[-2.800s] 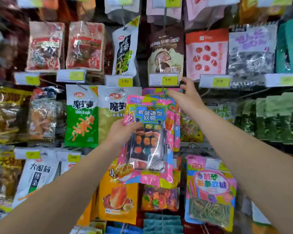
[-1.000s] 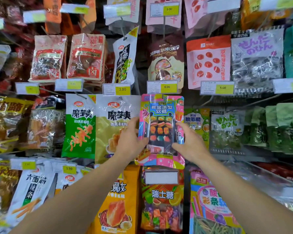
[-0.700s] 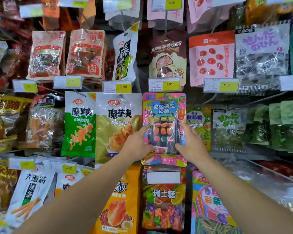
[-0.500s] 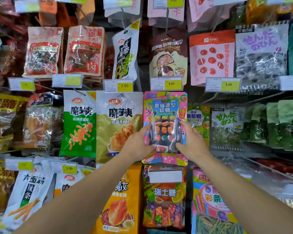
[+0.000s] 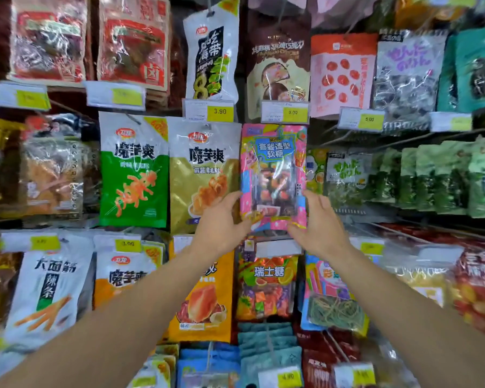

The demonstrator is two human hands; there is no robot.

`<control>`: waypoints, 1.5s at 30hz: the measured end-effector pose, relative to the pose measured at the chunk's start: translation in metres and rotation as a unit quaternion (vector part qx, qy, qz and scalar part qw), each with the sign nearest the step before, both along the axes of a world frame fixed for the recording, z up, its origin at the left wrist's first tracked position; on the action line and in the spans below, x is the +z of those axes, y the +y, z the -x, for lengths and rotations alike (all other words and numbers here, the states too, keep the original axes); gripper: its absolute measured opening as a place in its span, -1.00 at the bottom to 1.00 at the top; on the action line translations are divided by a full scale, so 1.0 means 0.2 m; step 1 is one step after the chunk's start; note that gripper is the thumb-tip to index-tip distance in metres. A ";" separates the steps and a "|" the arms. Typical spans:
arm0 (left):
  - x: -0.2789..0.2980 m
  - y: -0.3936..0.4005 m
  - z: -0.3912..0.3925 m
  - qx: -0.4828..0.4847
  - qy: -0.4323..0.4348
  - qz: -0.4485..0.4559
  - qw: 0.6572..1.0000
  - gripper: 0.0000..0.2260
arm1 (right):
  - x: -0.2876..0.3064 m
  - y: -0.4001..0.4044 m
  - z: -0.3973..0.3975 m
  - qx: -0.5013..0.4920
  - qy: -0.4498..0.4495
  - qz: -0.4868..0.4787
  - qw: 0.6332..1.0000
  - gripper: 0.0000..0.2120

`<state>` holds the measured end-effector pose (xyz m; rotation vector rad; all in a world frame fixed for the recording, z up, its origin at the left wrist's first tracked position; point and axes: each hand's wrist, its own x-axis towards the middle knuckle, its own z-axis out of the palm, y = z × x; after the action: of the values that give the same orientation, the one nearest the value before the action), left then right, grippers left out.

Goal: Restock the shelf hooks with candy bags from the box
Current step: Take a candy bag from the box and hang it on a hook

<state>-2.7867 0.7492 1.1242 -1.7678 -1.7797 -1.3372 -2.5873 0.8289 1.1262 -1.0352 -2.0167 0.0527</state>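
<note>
Pink glossy film sits between my hands; my left hand (image 5: 221,222) touches the lower left edge of the candy bag (image 5: 273,177) with fingers nearly straight, and my right hand (image 5: 318,222) rests on its lower right corner, fingers relaxed and spread, neither one curled round it. That bag hangs just above my hands, its top under the 5.00 price tag (image 5: 284,112); the hook itself I cannot make out. I judge it light and floppy, the plastic slick and crinkly, the sweets inside soft enough to shift; best held by the flat side seams or the stiff header near the hole, not by the clear window. Just left of my left hand hangs the gold snack bag (image 5: 205,175); below both hands is the fruit-candy bag (image 5: 266,287); right of my right hand stand green packets (image 5: 431,177). No box shows in view.
</note>
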 end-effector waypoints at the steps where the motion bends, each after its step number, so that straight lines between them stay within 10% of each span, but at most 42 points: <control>1: -0.02 -0.03 0.00 -0.005 -0.009 -0.003 1.000 -0.46 | -0.02 -0.04 0.01 0.001 -0.003 0.000 1.000 -0.22; 15: -0.94 -0.83 -0.09 0.026 -0.064 0.196 0.978 -0.46 | -0.97 -0.84 0.06 0.056 -0.143 0.126 0.980 -0.29; 25: -1.73 -1.59 -0.02 0.051 -0.107 0.414 0.902 -0.45 | -1.80 -1.47 0.12 0.118 -0.253 0.300 0.912 -0.30; 45: -3.11 -2.32 1.14 0.105 -0.301 0.573 0.755 -0.47 | -3.19 -2.16 1.21 0.089 -0.332 0.541 0.767 -0.48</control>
<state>-3.0151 0.2852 0.5030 -1.4565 -3.5671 -0.6998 -2.8300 0.3973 0.4879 -1.7006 -2.7700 1.2441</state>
